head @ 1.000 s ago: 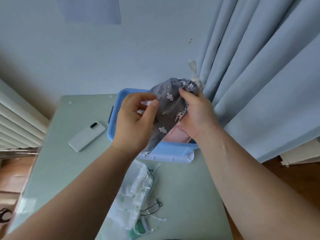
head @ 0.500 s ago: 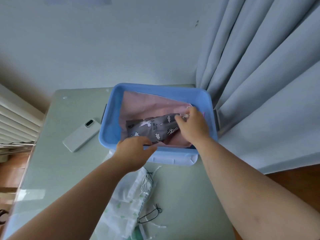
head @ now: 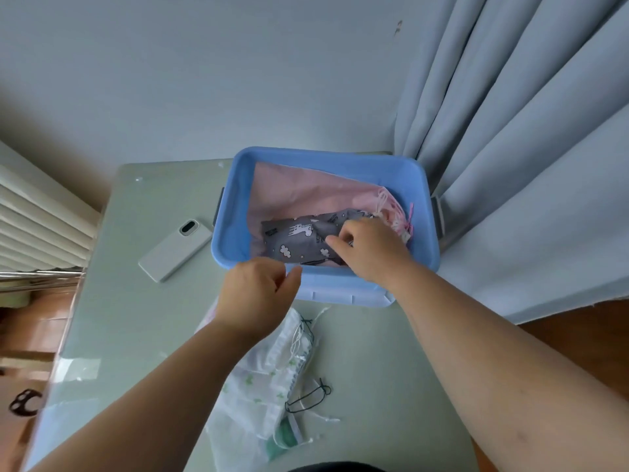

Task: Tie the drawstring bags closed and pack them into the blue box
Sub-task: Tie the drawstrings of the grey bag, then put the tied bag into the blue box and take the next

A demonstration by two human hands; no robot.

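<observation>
Grey bag [head: 296,238] lies left-to-right in blue box [head: 326,159], right hand [head: 371,254] pinching it.

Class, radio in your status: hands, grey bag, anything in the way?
Left hand loose at near rim, holding nothing. Right hand pinches grey bag, lying in blue box on pink bag. Nothing blocking; white bag on table.

Blue box [head: 326,160]; grey bag [head: 299,238] w/ white clouds; pink bag [head: 306,192]; white bag [head: 269,379], green print

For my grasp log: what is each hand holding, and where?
The right hand pinches the grey bag near its right end; the left hand holds nothing.
</observation>
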